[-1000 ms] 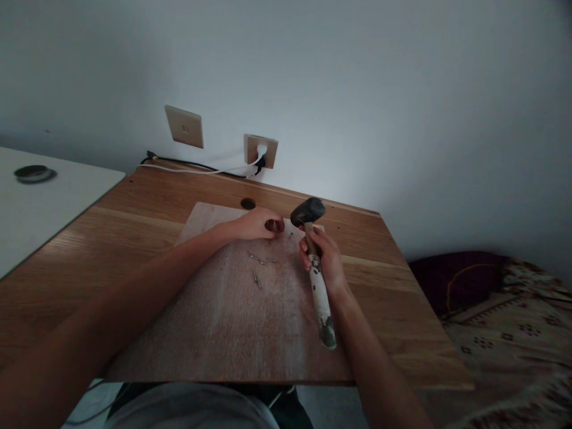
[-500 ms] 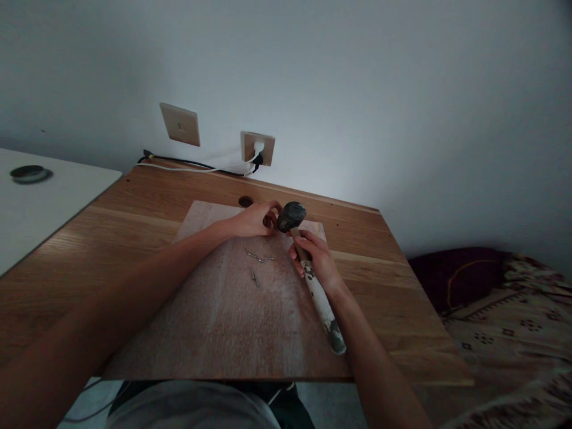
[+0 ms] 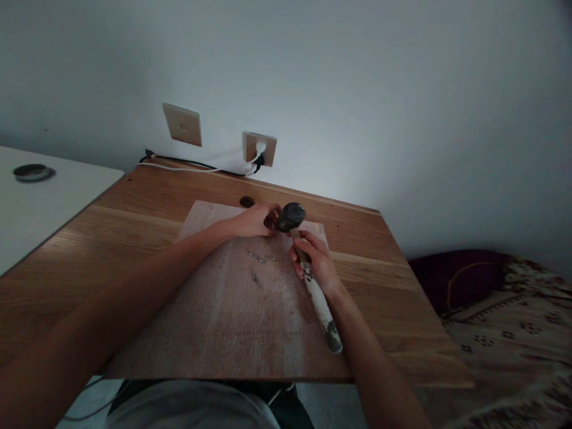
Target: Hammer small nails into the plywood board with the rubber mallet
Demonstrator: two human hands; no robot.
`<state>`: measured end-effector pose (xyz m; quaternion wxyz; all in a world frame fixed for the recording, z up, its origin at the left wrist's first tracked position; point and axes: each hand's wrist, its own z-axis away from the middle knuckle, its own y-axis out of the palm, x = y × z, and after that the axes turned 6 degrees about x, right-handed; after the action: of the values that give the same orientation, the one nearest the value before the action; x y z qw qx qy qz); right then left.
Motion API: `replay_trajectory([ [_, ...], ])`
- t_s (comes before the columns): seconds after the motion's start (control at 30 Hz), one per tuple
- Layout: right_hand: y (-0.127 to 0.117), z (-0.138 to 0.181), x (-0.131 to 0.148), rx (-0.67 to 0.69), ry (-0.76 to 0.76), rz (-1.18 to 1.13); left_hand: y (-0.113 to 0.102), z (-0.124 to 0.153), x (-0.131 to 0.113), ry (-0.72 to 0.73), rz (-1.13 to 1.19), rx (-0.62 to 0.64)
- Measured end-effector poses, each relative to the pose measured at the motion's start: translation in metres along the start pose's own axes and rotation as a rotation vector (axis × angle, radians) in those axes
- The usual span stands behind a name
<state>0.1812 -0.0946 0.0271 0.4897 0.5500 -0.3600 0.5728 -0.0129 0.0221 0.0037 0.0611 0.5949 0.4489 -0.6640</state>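
My right hand (image 3: 315, 256) is wrapped around the upper handle of a hammer (image 3: 318, 292), just below its dark head. The wooden handle has worn white paint and slants down toward me. Behind the hammer head, my left hand (image 3: 257, 219) rests at the far part of a thin wooden board (image 3: 223, 322), its fingers curled together. The head covers its fingertips, so whatever they pinch is hidden. Several small metal nails (image 3: 261, 258) lie loose on the board, nearer to me than the hands.
Under the board is a wooden desk (image 3: 384, 304) with a round cable hole (image 3: 246, 202). A wall socket (image 3: 268, 149) with plugged-in cables sits behind it. At left, a white table (image 3: 67, 190) carries a small round tin (image 3: 32, 173). Patterned fabric (image 3: 513, 333) lies at right.
The hammer has tilted very slightly, its lower handle end shifting a little left. Both hands stay in nearly the same place, and the nails lie as before.
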Motion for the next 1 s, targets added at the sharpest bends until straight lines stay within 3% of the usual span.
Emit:
replay_trajectory([
  [0.17, -0.001, 0.000, 0.000, 0.024, 0.020, 0.014, -0.022, 0.008, -0.018, -0.092, -0.128, 0.110],
  [0.27, 0.000, 0.000, 0.002, -0.024, -0.044, -0.012, -0.034, 0.014, -0.035, -0.115, -0.255, 0.252],
  [0.37, -0.002, 0.001, 0.003, -0.077, -0.112, -0.039, -0.027, 0.017, -0.049, -0.040, -0.305, 0.457],
  [0.47, -0.003, 0.000, 0.004, -0.125, -0.150, -0.074, -0.007, 0.017, -0.056, 0.033, -0.376, 0.527],
  [0.57, -0.004, 0.000, 0.004, -0.149, -0.160, -0.087, 0.005, 0.016, -0.057, 0.099, -0.406, 0.514],
  [0.67, -0.004, 0.000, 0.005, -0.151, -0.161, -0.083, -0.004, 0.013, -0.053, 0.113, -0.332, 0.477],
  [0.9, -0.003, -0.001, 0.001, -0.144, -0.161, -0.088, -0.042, 0.010, -0.005, 0.034, -0.054, 0.037],
  [1.0, -0.003, -0.002, -0.001, -0.129, -0.154, -0.082, -0.043, 0.008, 0.012, 0.054, -0.016, 0.041],
])
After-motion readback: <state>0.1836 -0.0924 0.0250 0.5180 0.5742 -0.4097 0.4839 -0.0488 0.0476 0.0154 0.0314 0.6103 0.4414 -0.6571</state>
